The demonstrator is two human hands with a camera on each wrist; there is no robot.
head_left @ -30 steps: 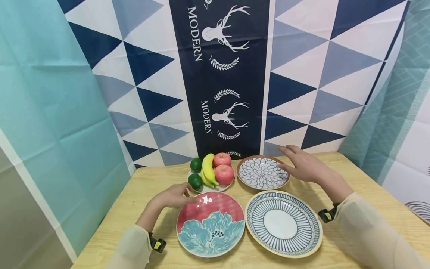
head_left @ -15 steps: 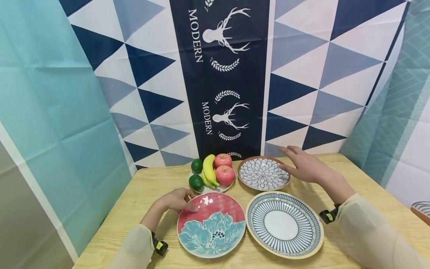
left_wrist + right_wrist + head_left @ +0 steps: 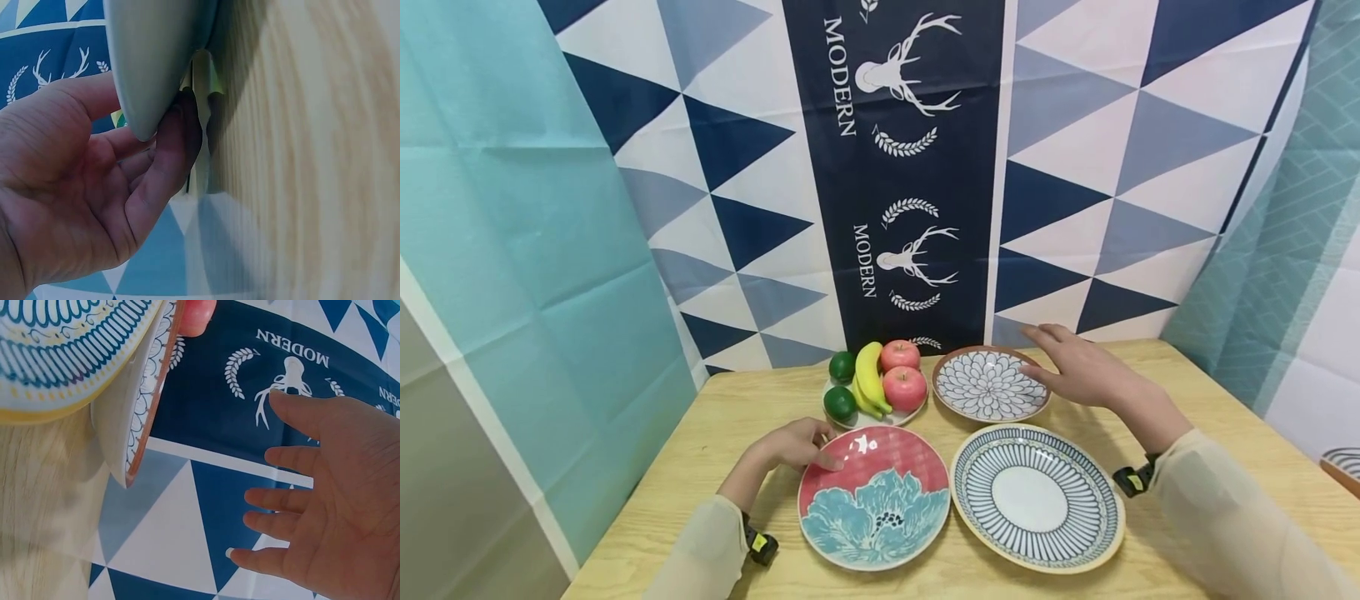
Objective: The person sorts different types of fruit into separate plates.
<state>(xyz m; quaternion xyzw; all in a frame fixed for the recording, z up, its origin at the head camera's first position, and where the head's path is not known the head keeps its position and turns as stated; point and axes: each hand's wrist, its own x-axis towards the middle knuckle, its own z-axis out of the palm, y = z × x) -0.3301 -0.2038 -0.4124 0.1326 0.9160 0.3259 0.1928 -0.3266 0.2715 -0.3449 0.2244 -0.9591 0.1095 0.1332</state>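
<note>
My left hand (image 3: 795, 446) grips the left rim of a red plate (image 3: 875, 500) painted with a large teal flower. In the left wrist view the thumb lies over the plate's (image 3: 150, 56) edge and the fingers curl beneath it, close over the wooden table. My right hand (image 3: 1078, 367) hovers with fingers spread by the right side of a brown-rimmed plate (image 3: 991, 385) with a petal pattern. The right wrist view shows that hand's (image 3: 350, 494) palm holding nothing, apart from the brown-rimmed plate's edge (image 3: 139, 447).
A small white plate (image 3: 865, 423) bears bananas (image 3: 868, 379), two red apples (image 3: 905, 389) and two green fruits (image 3: 840, 404) behind the red plate. A large blue-striped plate (image 3: 1037, 500) lies right of it. A patterned curtain (image 3: 917, 183) stands behind the wooden table (image 3: 715, 433).
My left hand has come down and right onto the red plate's rim and now grips it. The right hand has stayed in the same place.
</note>
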